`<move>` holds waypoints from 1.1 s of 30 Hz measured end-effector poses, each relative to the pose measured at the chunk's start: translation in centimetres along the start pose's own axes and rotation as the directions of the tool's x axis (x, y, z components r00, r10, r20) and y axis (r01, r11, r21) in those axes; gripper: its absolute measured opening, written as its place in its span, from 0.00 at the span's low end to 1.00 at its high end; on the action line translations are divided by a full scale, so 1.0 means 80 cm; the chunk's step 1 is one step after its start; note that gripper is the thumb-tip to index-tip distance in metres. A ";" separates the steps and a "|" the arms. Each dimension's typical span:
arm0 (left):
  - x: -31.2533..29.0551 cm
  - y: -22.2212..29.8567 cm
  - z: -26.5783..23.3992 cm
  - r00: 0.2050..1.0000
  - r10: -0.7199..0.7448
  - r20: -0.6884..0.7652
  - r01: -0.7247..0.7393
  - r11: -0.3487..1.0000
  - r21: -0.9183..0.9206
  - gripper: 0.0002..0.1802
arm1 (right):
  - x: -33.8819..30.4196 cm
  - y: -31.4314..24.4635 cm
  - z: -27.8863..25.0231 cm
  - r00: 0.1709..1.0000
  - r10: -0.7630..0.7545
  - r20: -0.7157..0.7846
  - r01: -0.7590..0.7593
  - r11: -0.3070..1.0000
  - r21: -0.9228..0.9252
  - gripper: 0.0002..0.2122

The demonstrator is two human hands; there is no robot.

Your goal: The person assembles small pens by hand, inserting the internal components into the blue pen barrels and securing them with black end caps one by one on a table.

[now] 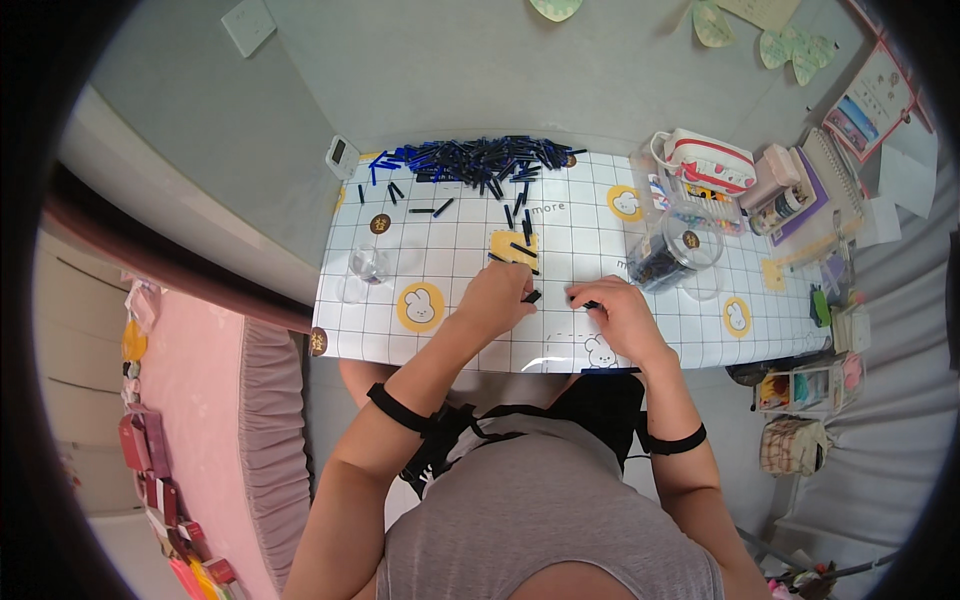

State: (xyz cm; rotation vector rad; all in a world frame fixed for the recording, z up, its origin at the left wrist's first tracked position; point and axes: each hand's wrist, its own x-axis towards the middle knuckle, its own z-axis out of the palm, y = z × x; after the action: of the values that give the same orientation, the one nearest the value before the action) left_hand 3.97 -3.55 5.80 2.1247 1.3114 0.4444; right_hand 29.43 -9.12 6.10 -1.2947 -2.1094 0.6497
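Over the front middle of the table, my left hand (pixel 497 297) is closed, pinching a short dark tube (pixel 533 297) that looks like an ink cartridge. A hand's width to the right, my right hand (pixel 622 312) has its fingers closed on another short dark tube (pixel 590 304). The two hands are apart. Just beyond my left fingers, a few loose dark tubes (pixel 522 250) lie on a yellow patch of the table mat. A big heap of blue-black tubes (pixel 480 160) spreads along the back edge, with strays trailing toward me.
A clear jar (pixel 660 258) with dark tubes inside stands right of my hands. At the left is a small clear cup (pixel 370 265). A red-and-white pouch (pixel 708 162) rests on a bin at the back right, beside notebooks (pixel 835 180). A white timer (pixel 342 157) stands back left.
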 end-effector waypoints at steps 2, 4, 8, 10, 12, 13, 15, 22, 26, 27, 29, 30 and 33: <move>0.004 0.002 -0.003 0.999 -0.007 0.042 0.006 0.999 0.033 0.13 | 0.000 -0.003 -0.002 0.995 0.085 -0.045 -0.083 0.995 0.058 0.15; 0.005 0.002 -0.003 0.996 -0.018 0.082 0.013 0.998 0.069 0.13 | 0.004 -0.008 -0.004 0.992 0.118 -0.047 -0.115 0.991 0.065 0.14; 0.001 0.002 0.001 0.997 0.004 0.072 -0.011 0.996 0.093 0.10 | 0.015 -0.012 -0.002 0.968 0.247 -0.050 -0.248 0.969 -0.013 0.14; -0.004 0.007 0.000 0.998 0.014 0.058 -0.019 0.996 0.091 0.10 | 0.018 -0.011 0.001 0.963 0.267 -0.047 -0.269 0.962 -0.039 0.14; -0.017 0.008 -0.004 0.999 0.045 -0.001 -0.045 0.999 -0.009 0.08 | 0.019 -0.010 0.004 0.958 0.284 -0.041 -0.286 0.956 -0.064 0.14; -0.028 0.004 0.003 0.999 0.046 -0.004 -0.046 0.999 -0.007 0.08 | 0.021 -0.009 0.003 0.955 0.297 -0.015 -0.297 0.947 -0.120 0.13; -0.054 -0.007 0.023 0.945 0.041 -0.324 -0.156 0.928 -0.339 0.08 | 0.024 -0.009 0.003 0.951 0.310 0.012 -0.303 0.936 -0.178 0.13; -0.062 -0.025 0.035 0.882 0.171 -0.439 -0.290 0.932 -0.217 0.10 | 0.025 -0.006 0.008 0.945 0.326 0.018 -0.321 0.938 -0.132 0.11; -0.064 -0.024 0.031 0.894 0.101 -0.436 -0.247 0.923 -0.294 0.10 | 0.022 -0.009 0.021 0.965 0.256 -0.058 -0.262 0.951 -0.165 0.11; -0.064 -0.024 0.030 0.900 0.075 -0.430 -0.233 0.916 -0.327 0.09 | 0.024 -0.014 0.024 0.967 0.250 -0.055 -0.256 0.952 -0.166 0.11; -0.064 -0.026 0.028 0.899 0.049 -0.435 -0.227 0.902 -0.368 0.09 | 0.026 -0.030 0.035 0.962 0.244 -0.125 -0.221 0.960 0.170 0.10; -0.058 -0.022 0.029 0.901 0.034 -0.433 -0.232 0.881 -0.412 0.09 | 0.022 -0.014 0.053 0.960 0.232 -0.157 -0.164 0.919 0.360 0.09; -0.059 -0.026 0.031 0.900 0.050 -0.432 -0.273 0.839 -0.471 0.09 | 0.024 -0.012 0.086 0.959 0.263 -0.106 -0.144 0.775 0.615 0.10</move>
State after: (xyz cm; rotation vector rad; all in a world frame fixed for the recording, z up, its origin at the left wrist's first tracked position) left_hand 1.74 -7.79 2.70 1.7275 1.0457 1.2270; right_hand 23.38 -8.51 2.26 -1.1556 -1.4302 1.1376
